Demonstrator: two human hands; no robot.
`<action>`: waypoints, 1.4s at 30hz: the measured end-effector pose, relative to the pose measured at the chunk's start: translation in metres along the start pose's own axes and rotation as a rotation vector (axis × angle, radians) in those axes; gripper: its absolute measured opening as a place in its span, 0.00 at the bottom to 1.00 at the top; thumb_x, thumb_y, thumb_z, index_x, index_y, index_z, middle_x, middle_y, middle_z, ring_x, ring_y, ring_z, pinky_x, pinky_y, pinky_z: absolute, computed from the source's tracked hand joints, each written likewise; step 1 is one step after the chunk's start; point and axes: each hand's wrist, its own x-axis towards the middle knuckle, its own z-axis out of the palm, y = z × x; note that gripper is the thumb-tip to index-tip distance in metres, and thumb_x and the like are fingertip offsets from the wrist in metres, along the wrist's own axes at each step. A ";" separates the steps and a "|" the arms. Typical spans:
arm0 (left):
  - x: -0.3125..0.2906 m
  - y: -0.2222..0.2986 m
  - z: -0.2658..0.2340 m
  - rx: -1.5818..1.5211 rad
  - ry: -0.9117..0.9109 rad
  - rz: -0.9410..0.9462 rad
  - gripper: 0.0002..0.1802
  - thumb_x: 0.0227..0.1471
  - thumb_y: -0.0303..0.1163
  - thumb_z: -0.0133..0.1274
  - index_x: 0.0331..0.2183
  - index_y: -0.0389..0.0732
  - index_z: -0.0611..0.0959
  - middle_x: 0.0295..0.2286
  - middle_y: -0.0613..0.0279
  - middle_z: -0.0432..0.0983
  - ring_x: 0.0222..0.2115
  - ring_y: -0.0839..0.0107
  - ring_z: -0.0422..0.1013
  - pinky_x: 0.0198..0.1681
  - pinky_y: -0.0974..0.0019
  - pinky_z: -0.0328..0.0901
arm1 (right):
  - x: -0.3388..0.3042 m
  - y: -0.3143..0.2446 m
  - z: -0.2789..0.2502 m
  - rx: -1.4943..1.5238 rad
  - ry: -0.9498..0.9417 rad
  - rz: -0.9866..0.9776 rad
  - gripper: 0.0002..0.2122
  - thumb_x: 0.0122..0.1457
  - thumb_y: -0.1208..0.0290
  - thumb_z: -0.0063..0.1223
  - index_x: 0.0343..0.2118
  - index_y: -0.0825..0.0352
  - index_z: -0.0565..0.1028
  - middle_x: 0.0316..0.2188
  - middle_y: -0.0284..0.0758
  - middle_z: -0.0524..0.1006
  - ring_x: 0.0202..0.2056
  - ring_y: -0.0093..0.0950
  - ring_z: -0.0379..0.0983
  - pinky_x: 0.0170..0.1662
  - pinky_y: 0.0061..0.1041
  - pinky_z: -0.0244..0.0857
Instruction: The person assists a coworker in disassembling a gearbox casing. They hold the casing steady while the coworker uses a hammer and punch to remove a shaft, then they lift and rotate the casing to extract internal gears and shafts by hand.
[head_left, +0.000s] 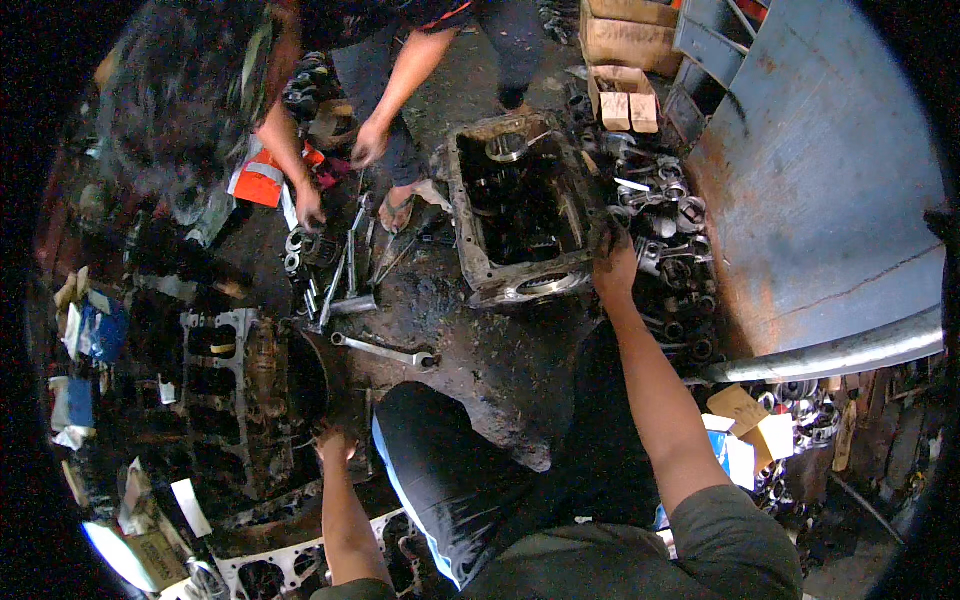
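Observation:
My right hand (614, 265) reaches forward and grips the near right corner of an open, greasy metal gear housing (470, 200) that lies on the dirty floor. My left hand (334, 440) rests low on the left, fingers on the rim of a dark engine block (235, 400); whether it grips is hard to tell. My dark-trousered knee (450, 460) lies between my arms. Another person crouches at the far side, their two hands (340, 175) over a row of tools.
A long spanner (385, 350) lies on the floor mid-frame. Several sockets and wrenches (335, 270) sit farther left. A heap of metal parts (665, 220) lines the right side by a grey sheet-metal panel (820, 180). Cardboard boxes (622, 95) stand at the back.

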 end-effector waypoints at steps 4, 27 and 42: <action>0.001 0.000 0.006 -0.019 0.094 -0.005 0.53 0.45 0.54 0.57 0.63 0.42 0.48 0.59 0.51 0.55 0.60 0.56 0.53 0.58 0.55 0.57 | 0.001 0.003 0.003 0.019 0.043 -0.056 0.15 0.62 0.67 0.39 0.45 0.73 0.70 0.41 0.53 0.73 0.41 0.51 0.70 0.44 0.42 0.64; 0.004 -0.001 0.002 0.111 -0.021 0.061 0.29 0.51 0.39 0.50 0.56 0.47 0.69 0.55 0.57 0.64 0.55 0.58 0.62 0.56 0.57 0.59 | 0.002 -0.005 0.004 -0.108 -0.043 0.162 0.15 0.62 0.69 0.40 0.48 0.73 0.69 0.44 0.51 0.72 0.46 0.49 0.67 0.50 0.39 0.61; 0.009 -0.003 0.007 0.086 -0.030 0.035 0.38 0.50 0.51 0.52 0.59 0.50 0.62 0.58 0.58 0.58 0.58 0.57 0.57 0.58 0.56 0.57 | 0.001 -0.004 0.007 -0.098 -0.016 0.133 0.15 0.62 0.68 0.39 0.47 0.72 0.69 0.41 0.53 0.72 0.43 0.51 0.68 0.47 0.42 0.62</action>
